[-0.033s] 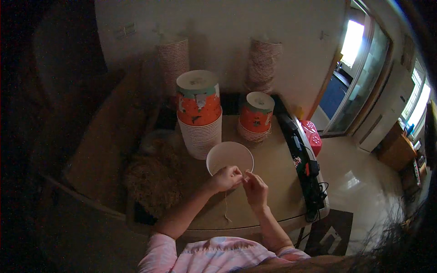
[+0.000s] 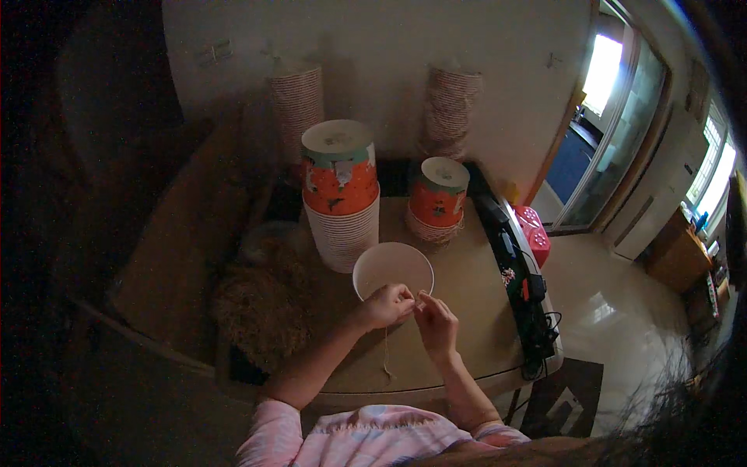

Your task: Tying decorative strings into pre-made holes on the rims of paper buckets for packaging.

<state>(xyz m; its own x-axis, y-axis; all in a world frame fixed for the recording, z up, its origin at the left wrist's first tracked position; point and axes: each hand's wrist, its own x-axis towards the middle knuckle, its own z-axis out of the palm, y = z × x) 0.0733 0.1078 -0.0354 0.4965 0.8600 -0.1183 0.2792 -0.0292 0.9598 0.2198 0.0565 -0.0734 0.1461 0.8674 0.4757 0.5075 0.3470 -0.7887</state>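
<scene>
A white paper tub (image 2: 393,266) stands mouth up on the table, close in front of me. At its near rim my left hand (image 2: 387,306) is closed in a pinch on a thin pale string (image 2: 386,354), whose loose end dangles below toward the table. My right hand (image 2: 437,321) is pinched too, its fingertips almost meeting the left ones at the rim. It seems to hold the same string, though the bit between the fingertips is too small to see clearly. My hands hide the tub's near side.
Upside-down orange-and-green tubs top a tall stack (image 2: 342,226) and a shorter stack (image 2: 437,202). Two more stacks stand against the wall. A heap of tan string (image 2: 264,311) lies at left. Cables and black adapters (image 2: 537,288) line the right table edge, beside a red plastic container (image 2: 531,232).
</scene>
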